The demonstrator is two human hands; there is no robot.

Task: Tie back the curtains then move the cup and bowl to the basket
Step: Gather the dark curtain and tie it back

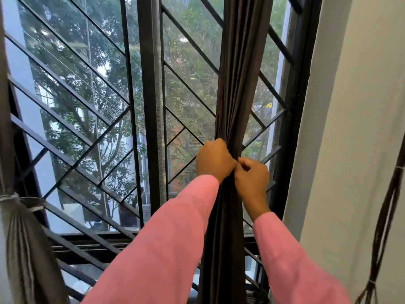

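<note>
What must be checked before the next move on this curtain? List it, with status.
1. Dark curtain gathered into one bunch: ok.
2. Left hand grips the bunch: ok.
3. Right hand pinches at the bunch: ok.
4. Tie looped round the dark curtain: cannot tell, the hands hide it.
5. Grey curtain at left tied back: ok.
6. Cup, bowl, basket in view: not ok.

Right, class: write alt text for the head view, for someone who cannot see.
The left hand and right hand grip a gathered dark brown fabric curtain before a black window grille; a tied grey curtain hangs at left.
</note>
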